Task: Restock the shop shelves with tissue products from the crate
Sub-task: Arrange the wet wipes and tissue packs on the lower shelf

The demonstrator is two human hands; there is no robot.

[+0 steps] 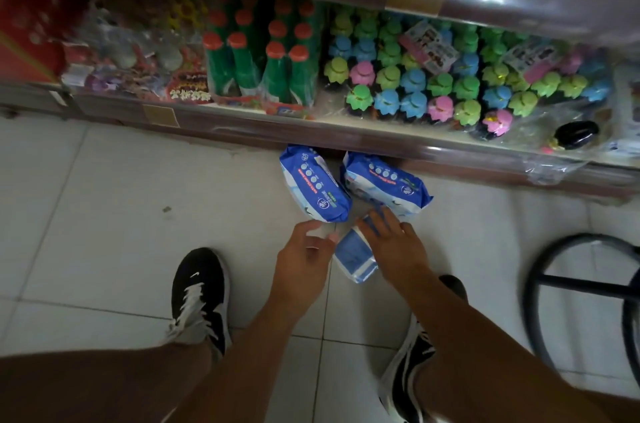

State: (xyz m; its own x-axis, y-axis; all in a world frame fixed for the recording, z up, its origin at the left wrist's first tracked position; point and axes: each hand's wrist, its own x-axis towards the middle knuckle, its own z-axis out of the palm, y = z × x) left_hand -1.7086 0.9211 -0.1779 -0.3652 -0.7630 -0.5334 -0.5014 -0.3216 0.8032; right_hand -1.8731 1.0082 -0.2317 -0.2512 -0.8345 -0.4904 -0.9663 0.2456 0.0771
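So we're crouched at the bottom shelf (346,135) and honestly it looks like early days. Three tissue packs are on the floor tiles (121,197), none visibly on a shelf yet. The left pack (313,189) and the right pack (386,185) lie side by side with their far ends right up against the shelf base, maybe tucked a bit under it. The small pack (355,258) sits just nearer to us, between our hands.

Our left hand (304,253) hovers over the tiles with fingers loosely spread and gently curved, holding nothing, its fingertips just beside the left pack. Our right hand (393,242) has its fingers spread out flat, reaching over the top corner of the small pack toward the right pack; it's a bit blurred so we can't tell if it's actually touching either one.

The shelf above is already packed with green bottles (256,62) and bottles with coloured caps (433,76), so our guess is these packs need a different spot. No crate in view, so no idea how much stock is left. A black stool (581,284) stands off to our right.
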